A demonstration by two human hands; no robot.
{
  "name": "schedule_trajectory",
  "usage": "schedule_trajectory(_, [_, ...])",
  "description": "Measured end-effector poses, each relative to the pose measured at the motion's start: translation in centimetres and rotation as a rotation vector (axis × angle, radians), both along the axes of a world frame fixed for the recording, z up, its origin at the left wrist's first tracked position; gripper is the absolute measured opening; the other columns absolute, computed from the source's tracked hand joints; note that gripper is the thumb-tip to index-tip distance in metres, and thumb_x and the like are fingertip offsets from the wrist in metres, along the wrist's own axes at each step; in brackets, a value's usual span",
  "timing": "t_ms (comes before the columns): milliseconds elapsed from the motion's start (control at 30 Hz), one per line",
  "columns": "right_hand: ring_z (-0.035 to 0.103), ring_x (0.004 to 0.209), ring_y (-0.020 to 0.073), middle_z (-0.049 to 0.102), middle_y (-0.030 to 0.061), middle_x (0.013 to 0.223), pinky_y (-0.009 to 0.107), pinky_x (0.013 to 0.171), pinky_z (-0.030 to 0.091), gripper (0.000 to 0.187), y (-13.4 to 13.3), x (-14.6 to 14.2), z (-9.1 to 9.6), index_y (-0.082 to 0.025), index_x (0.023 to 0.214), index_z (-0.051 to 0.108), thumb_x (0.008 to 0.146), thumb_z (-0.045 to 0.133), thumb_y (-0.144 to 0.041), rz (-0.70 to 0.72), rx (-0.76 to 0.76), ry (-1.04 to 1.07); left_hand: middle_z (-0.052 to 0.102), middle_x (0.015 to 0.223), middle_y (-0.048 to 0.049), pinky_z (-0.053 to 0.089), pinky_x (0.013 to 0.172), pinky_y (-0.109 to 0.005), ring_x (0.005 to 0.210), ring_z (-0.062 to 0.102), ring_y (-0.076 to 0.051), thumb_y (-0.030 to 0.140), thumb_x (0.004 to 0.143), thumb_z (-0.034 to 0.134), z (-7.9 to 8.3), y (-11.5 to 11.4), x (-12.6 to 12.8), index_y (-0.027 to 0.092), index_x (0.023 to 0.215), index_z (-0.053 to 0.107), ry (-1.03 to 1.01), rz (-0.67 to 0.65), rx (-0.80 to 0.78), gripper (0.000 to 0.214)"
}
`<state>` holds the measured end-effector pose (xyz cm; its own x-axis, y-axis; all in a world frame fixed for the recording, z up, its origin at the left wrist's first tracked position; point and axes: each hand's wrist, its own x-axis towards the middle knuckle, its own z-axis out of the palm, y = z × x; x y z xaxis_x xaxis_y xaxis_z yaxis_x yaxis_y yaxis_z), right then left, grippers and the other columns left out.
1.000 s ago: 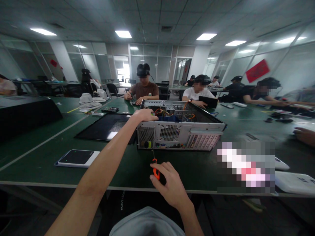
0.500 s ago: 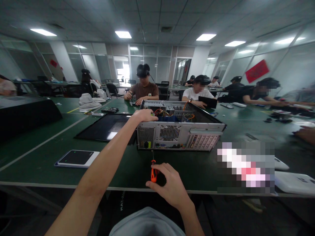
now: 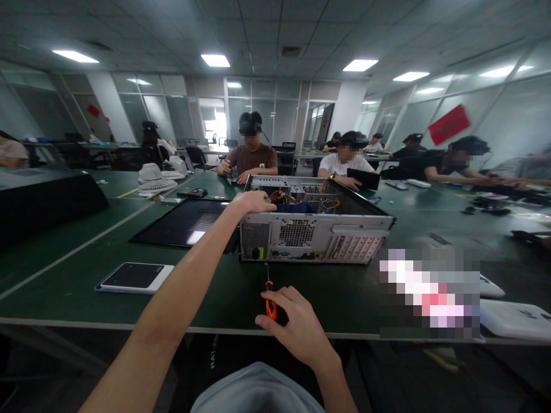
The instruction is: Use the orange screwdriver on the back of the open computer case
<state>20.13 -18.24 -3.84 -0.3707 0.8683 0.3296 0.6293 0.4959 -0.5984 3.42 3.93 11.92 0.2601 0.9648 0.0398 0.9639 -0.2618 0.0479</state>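
Note:
A silver and black desktop computer case (image 3: pixel 316 222) lies on its side with its top uncovered, its rear panel turned toward me. My left hand (image 3: pixel 253 202) rests over the rear left corner, its fingers curled inside the rim; the fingertips are partly hidden. In front of the panel, my right hand (image 3: pixel 293 321) has thumb and fingers round the handle of an orange and black screwdriver (image 3: pixel 270 308). The thin shaft points away from me, its tip at the panel's lower edge near the power socket. Coloured cables (image 3: pixel 284 198) show inside the case.
Left of the case lies a black side panel (image 3: pixel 181 223); nearer me is a white and black flat device (image 3: pixel 134 276). A white fan (image 3: pixel 155 180) stands farther back. A white object (image 3: pixel 514 318) lies at right. Several people sit around the green table (image 3: pixel 86 249).
The screwdriver handle has turned and tilted slightly in my right hand, whose fingers have shifted a little. My left hand and the case stay in place.

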Motion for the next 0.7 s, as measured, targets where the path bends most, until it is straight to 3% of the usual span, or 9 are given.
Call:
schedule_trajectory(133, [0.062, 0.107, 0.0256, 0.072, 0.0047, 0.113, 0.04, 0.095, 0.052, 0.053, -0.1, 0.4, 0.3, -0.027, 0.133, 0.066, 0.084, 0.083, -0.036, 0.035, -0.053, 0.022, 0.055, 0.154, -0.009, 0.045, 0.11, -0.046, 0.136, 0.055, -0.035, 0.072, 0.087, 0.048, 0.0, -0.1, 0.0, 0.028, 0.152, 0.05, -0.004, 0.007, 0.001, 0.078])
schedule_trajectory(400, [0.063, 0.102, 0.0253, 0.066, 0.0067, 0.107, 0.039, 0.093, 0.053, 0.05, 0.3, 0.1, -0.9, -0.022, 0.123, 0.07, 0.079, 0.087, -0.039, -0.025, 0.002, 0.073, 0.055, 0.154, -0.0085, 0.046, 0.11, -0.044, 0.136, 0.055, -0.034, 0.071, 0.089, 0.048, 0.0, -0.1, 0.1, 0.028, 0.151, 0.051, 0.001, 0.008, -0.001, 0.076])
schedule_trajectory(600, [0.064, 0.104, 0.0222, 0.066, 0.005, 0.111, 0.037, 0.095, 0.051, 0.042, 0.2, 0.4, -0.2, -0.029, 0.137, 0.062, 0.095, 0.067, -0.029, 0.029, -0.041, 0.088, 0.056, 0.153, -0.0081, 0.046, 0.11, -0.044, 0.136, 0.055, -0.033, 0.07, 0.089, 0.048, 0.0, -0.1, 0.1, 0.027, 0.15, 0.052, -0.006, 0.006, -0.001, 0.075])
schedule_trajectory(700, [0.064, 0.102, 0.021, 0.066, 0.0039, 0.107, 0.036, 0.093, 0.051, 0.028, 0.1, 0.6, 0.1, -0.029, 0.125, 0.07, 0.098, 0.065, -0.032, 0.068, -0.09, 0.095, 0.056, 0.154, -0.0086, 0.045, 0.111, -0.044, 0.136, 0.055, -0.033, 0.07, 0.089, 0.048, 0.0, -0.2, 0.1, 0.027, 0.151, 0.051, -0.005, 0.008, 0.002, 0.075])
